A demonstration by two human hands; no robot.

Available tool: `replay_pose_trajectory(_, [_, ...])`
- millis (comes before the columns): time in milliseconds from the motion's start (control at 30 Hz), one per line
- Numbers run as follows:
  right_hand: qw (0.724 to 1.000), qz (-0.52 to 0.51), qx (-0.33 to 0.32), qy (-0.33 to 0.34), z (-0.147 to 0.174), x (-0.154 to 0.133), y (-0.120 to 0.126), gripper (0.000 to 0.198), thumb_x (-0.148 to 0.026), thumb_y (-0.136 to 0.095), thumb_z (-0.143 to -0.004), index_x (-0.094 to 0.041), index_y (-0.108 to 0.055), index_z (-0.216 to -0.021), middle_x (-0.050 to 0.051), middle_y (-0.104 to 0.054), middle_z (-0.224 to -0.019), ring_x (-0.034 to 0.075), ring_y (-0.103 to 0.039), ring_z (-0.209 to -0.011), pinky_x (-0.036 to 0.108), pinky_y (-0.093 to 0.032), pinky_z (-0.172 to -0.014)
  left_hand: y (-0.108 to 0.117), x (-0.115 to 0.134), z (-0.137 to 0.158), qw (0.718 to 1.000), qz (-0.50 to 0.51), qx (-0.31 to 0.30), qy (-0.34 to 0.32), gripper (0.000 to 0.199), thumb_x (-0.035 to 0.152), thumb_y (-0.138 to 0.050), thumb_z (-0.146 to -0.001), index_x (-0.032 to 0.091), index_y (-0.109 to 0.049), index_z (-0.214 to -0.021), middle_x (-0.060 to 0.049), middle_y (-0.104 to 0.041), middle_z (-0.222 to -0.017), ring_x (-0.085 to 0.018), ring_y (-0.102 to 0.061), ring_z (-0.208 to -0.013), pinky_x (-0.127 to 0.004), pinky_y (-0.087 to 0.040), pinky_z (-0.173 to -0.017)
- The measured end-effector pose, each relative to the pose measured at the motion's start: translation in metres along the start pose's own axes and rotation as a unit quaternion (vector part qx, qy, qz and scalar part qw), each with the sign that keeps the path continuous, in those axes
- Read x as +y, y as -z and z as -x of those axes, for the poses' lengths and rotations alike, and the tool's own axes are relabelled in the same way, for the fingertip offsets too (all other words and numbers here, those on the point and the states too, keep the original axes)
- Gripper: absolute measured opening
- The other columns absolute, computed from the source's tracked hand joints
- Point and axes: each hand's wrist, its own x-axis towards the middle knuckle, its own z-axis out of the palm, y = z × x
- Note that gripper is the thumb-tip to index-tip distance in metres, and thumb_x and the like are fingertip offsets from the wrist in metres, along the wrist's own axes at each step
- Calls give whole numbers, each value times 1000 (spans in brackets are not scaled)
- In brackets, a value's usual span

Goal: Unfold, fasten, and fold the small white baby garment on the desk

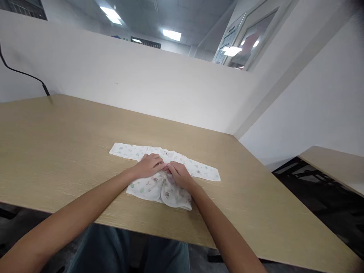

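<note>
A small white baby shirt (159, 187) with a scattered print lies spread on the table, its long sleeves stretched out to both sides and its neckline facing away from me. My left hand (150, 165) rests on the middle of its front, fingers bent and pinching the cloth at the centre opening. My right hand (179, 173) meets it there, thumb and fingers closed on the same spot. The fingertips touch, and what exactly lies between them is hidden. Below the hands the front is slightly bunched, and its two rounded lower edges meet near the middle.
The light wooden table (71, 151) runs back to a low white partition (159, 91). A black cable (25, 73) hangs at the far left. To the right stand a white wall (313, 94) and another wooden surface (335, 163). My legs (127, 248) are under the near edge.
</note>
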Motion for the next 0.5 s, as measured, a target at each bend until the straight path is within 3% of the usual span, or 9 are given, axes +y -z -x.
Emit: replay_pose_trajectory(500, [1000,4,0,-6,0,-1,1,41,-31,-36,-105,-20,-71,-86,3,-68,-80,16,-61,-75,29,-46,-75,1,-1,0,1000,-4,1,-1,51,56,-28,-104,24,-67,-93,-4,-62,-97,-23,-54,-102,-42,-35,-94])
